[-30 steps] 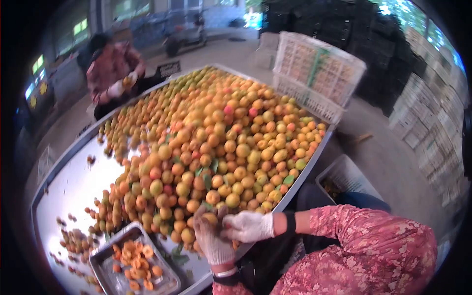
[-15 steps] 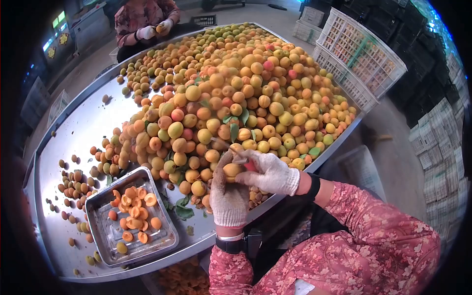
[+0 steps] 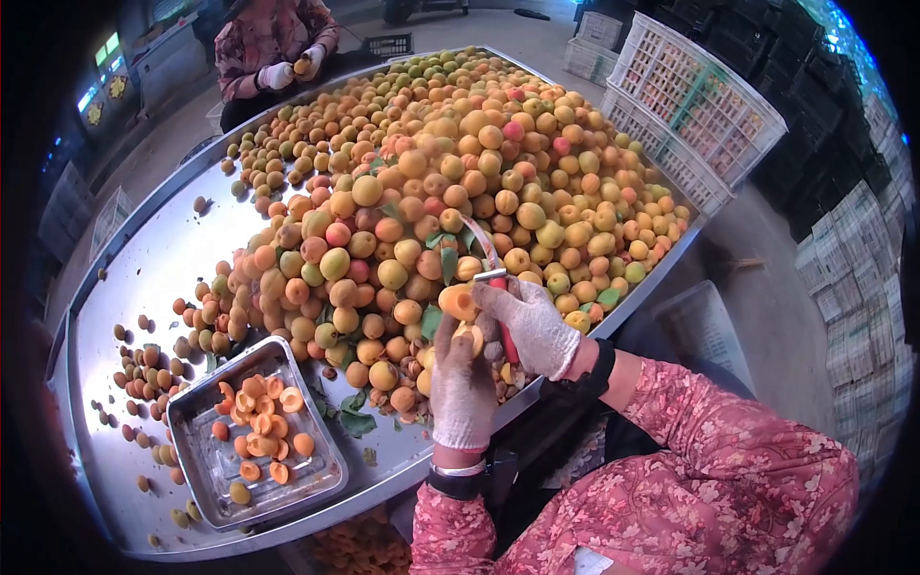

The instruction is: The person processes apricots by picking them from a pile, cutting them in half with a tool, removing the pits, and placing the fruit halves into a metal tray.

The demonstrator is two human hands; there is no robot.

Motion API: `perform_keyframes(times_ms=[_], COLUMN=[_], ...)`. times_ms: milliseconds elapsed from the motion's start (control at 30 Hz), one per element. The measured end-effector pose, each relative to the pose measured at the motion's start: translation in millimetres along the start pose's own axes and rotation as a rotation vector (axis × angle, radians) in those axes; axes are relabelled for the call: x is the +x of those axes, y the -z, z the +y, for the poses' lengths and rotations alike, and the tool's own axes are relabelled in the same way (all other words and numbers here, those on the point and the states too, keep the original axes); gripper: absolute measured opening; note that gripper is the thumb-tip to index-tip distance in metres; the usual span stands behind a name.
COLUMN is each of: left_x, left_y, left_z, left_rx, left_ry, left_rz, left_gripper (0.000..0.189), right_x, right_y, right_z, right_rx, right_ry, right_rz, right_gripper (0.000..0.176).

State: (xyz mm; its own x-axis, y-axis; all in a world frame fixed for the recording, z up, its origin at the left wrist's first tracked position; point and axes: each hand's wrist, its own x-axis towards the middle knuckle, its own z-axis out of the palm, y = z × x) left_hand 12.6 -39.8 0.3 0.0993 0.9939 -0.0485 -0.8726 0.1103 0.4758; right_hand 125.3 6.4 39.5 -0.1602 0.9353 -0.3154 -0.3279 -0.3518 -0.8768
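Observation:
My right hand (image 3: 533,326), in a white knit glove, is closed round a red-handled knife (image 3: 506,337) whose curved blade points up and away over the fruit. Its fingertips also touch an apricot half (image 3: 457,302) with the hollow of the stone showing. My left hand (image 3: 463,395), in a soiled glove, grips another apricot half (image 3: 470,333) just below; the gloves partly cover both pieces. Close beyond the hands lies a big heap of whole apricots (image 3: 393,275). To the left, a metal tray (image 3: 335,468) holds several orange apricot halves (image 3: 264,422) and a few whole-looking fruits.
The metal table (image 3: 115,287) has a raised rim, with loose apricots scattered at its left. Another person (image 3: 273,48) in gloves handles fruit across the table. White crates (image 3: 685,105) stand at the right; a container of apricot pieces (image 3: 359,541) sits below the near edge.
The apricot between my hands has come apart into two halves, its hollow now showing. My right hand has turned, bringing the knife blade upright. The view has shifted slightly.

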Motion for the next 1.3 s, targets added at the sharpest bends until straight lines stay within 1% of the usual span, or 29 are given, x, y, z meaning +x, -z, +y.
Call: perform_keyframes(times_ms=[67,100,133,200,233,267,333,367,467,500,533,600,633,667,733,767,800,867,933,1000,1067,1133,1167,1233,1267,1300], left_x=[-3,-1,0,4,6,5,2,3,0,1,1,1,-2,-5,-5,-6,-7,-8,-11,-10,-9,-10,-10,-11,-11,-11], left_y=[-5,-10,-8,2,5,4,-1,-1,-1,0,1,1,-3,-8,-15,-12,-11,-19,-25,-28,-29,-26,-26,-24,-23,-22], left_z=[-2,0,-1,-3,-1,1,4,3,5,4,3,1,3,5,4,3,3,2,5,5,4,2,1,0,-1,-2], left_rx=[0.400,0.183,0.181,0.049,0.056,0.057,-0.048,-0.067,-0.011,-0.011,0.020,0.049,0.186,0.324,0.303,0.328,0.354,0.339,0.495,0.478,0.462,0.528,0.528,0.550,0.549,0.526], left_ry=[-0.080,-0.010,-0.012,-0.081,-0.129,-0.133,-0.101,-0.107,-0.119,-0.118,-0.119,-0.111,-0.078,-0.045,-0.054,-0.024,0.006,-0.025,-0.034,-0.051,-0.068,-0.112,-0.113,-0.122,-0.122,-0.096], left_rz=[0.017,0.113,0.112,0.161,0.113,0.119,0.172,0.185,0.214,0.214,0.212,0.202,0.229,0.254,0.240,0.231,0.225,0.247,0.281,0.292,0.300,0.279,0.279,0.266,0.267,0.271], left_gripper=[0.047,0.041,0.041,0.036,0.039,0.039,0.042,0.043,0.044,0.044,0.043,0.043,0.042,0.042,0.043,0.043,0.043,0.043,0.042,0.040,0.039,0.039,0.039,0.039,0.039,0.039], right_x=[1,-2,-4,-7,-11,-12,-16,-19,-21,-18,-17,-14,-10,-8,-1,4,6,9,10,10,9,6,6,6,4,2], right_y=[0,2,3,4,3,3,1,-3,-6,-10,-13,-20,-22,-28,-41,-42,-44,-46,-43,-41,-39,-39,-38,-38,-38,-38], right_z=[-8,-12,-15,-18,-20,-18,-12,-10,-14,-16,-20,-35,-38,-41,-43,-40,-39,-36,-33,-29,-25,-26,-27,-28,-28,-28], right_rx=[0.033,0.014,0.012,-0.012,-0.102,-0.102,-0.405,-0.542,-0.460,-0.320,-0.320,-0.149,-0.080,-0.021,0.014,0.062,0.061,-0.042,-0.077,-0.239,-0.229,-0.261,-0.261,-0.345,-0.345,-0.317], right_ry=[0.059,0.084,0.085,0.080,0.063,0.058,0.006,0.070,0.126,0.155,0.154,0.234,0.265,0.285,0.410,0.457,0.458,0.517,0.547,0.695,0.700,0.785,0.785,0.877,0.876,0.826], right_rz=[0.064,0.011,0.010,0.005,-0.002,-0.008,-0.072,-0.033,-0.037,-0.010,-0.007,-0.044,-0.095,-0.069,-0.050,-0.126,-0.122,-0.143,-0.169,-0.159,-0.147,-0.149,-0.149,-0.169,-0.170,-0.155], right_gripper=[0.024,0.023,0.023,0.017,0.017,0.017,0.021,0.019,0.018,0.016,0.016,0.014,0.011,0.012,0.012,0.010,0.010,0.011,0.012,0.012,0.014,0.015,0.015,0.017,0.017,0.017])
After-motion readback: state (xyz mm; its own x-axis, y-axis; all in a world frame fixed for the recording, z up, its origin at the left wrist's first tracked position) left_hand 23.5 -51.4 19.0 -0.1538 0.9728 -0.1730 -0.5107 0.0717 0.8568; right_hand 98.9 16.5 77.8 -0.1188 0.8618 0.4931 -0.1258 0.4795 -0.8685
